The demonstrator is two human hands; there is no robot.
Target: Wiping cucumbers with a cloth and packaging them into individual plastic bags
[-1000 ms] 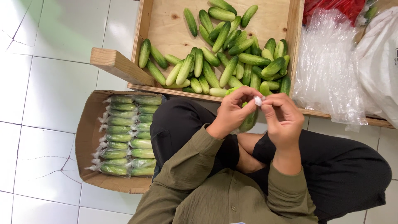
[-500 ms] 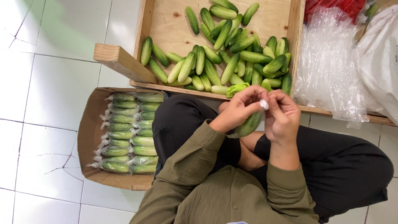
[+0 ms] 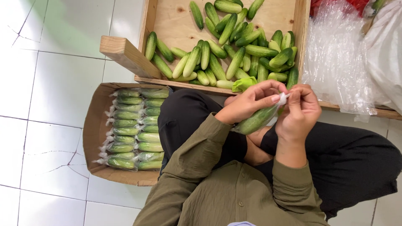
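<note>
Both the left hand [image 3: 247, 104] and right hand [image 3: 299, 113] are pinching the bagged cucumber [image 3: 256, 120]'s twisted plastic neck, which is risking slipping loose and untwisting.

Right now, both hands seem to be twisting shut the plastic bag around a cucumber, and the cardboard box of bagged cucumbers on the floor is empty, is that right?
Not quite: the head view shows the cardboard box holds two rows of bagged cucumbers. The rest stands: the left hand and right hand work the plastic bag's end around a cucumber.
</note>
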